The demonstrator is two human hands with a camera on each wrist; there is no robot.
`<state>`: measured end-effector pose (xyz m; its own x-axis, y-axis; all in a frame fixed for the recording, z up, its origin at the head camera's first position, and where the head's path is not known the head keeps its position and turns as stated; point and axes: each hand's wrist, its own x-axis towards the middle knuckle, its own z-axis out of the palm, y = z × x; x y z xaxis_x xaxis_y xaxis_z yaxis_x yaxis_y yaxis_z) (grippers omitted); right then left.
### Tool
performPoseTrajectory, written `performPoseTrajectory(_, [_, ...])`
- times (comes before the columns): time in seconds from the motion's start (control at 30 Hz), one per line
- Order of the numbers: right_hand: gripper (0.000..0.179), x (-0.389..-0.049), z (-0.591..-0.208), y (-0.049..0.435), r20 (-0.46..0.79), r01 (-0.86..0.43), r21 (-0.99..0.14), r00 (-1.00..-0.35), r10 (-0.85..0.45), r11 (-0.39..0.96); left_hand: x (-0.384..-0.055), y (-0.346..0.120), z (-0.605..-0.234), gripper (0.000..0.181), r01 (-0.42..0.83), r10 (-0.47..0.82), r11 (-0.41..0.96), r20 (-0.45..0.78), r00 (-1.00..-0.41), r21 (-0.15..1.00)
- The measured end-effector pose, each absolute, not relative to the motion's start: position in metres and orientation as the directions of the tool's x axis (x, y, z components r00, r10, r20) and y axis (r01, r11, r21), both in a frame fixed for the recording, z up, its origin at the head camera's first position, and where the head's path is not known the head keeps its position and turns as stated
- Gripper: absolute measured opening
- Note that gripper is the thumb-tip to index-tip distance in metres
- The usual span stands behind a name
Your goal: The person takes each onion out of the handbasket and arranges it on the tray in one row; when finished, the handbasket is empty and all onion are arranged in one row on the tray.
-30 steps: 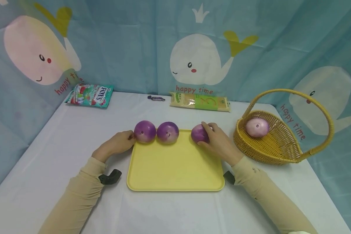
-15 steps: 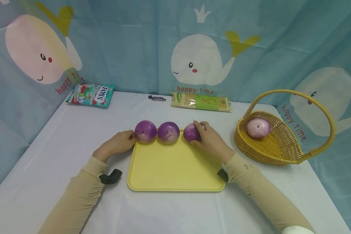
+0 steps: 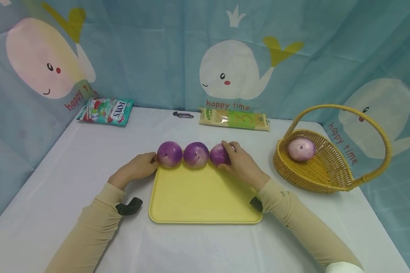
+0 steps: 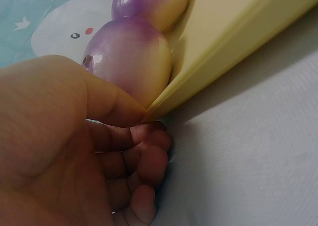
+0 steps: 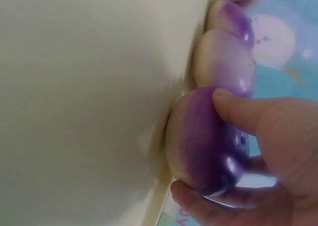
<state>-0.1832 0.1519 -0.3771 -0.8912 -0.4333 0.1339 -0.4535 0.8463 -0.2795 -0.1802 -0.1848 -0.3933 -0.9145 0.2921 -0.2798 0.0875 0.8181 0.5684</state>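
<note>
Three glossy purple-and-white turnips line the far edge of the yellow tray (image 3: 205, 197): a left turnip (image 3: 169, 154), a middle turnip (image 3: 196, 155) and a right turnip (image 3: 218, 155). My right hand (image 3: 242, 163) grips the right turnip, thumb on one side and fingers around the other, as the right wrist view shows. It sits against the middle turnip. At the tray's far left corner, beside the left turnip, my left hand (image 3: 136, 167) pinches the tray rim (image 4: 198, 87) between thumb and curled fingers. The fingertips under the rim are partly hidden.
To the right stands a wicker basket (image 3: 302, 178) with a tall handle and a paler turnip (image 3: 301, 148) inside. Along the back lie a green FOX'S bag (image 3: 106, 111), a small dark wrapped piece (image 3: 183, 115) and a long yellow-green packet (image 3: 234, 119). A whale-printed curtain (image 3: 150, 57) hangs behind.
My right hand has slid the right turnip leftward along the tray's far edge, closing the gap to the middle turnip. The left hand has stayed at the tray corner.
</note>
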Motion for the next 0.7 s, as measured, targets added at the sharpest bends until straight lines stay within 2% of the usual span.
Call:
performPoseTrajectory(0.4, [0.079, -0.1815, -0.3783, 0.1521, 0.168, -0.48, -0.28, -0.877, -0.45, 0.831, -0.1797, -0.1846, -0.3931, 0.021, 0.09, 0.295, 0.817, -0.279, -0.914, 0.57])
performPoseTrajectory(0.7, [0.085, -0.1813, -0.3778, 0.1551, 0.153, -0.457, -0.284, -0.889, -0.431, 0.843, -0.1793, -0.1835, -0.3911, 0.021, 0.08, 0.29, 0.819, -0.29, -0.912, 0.568])
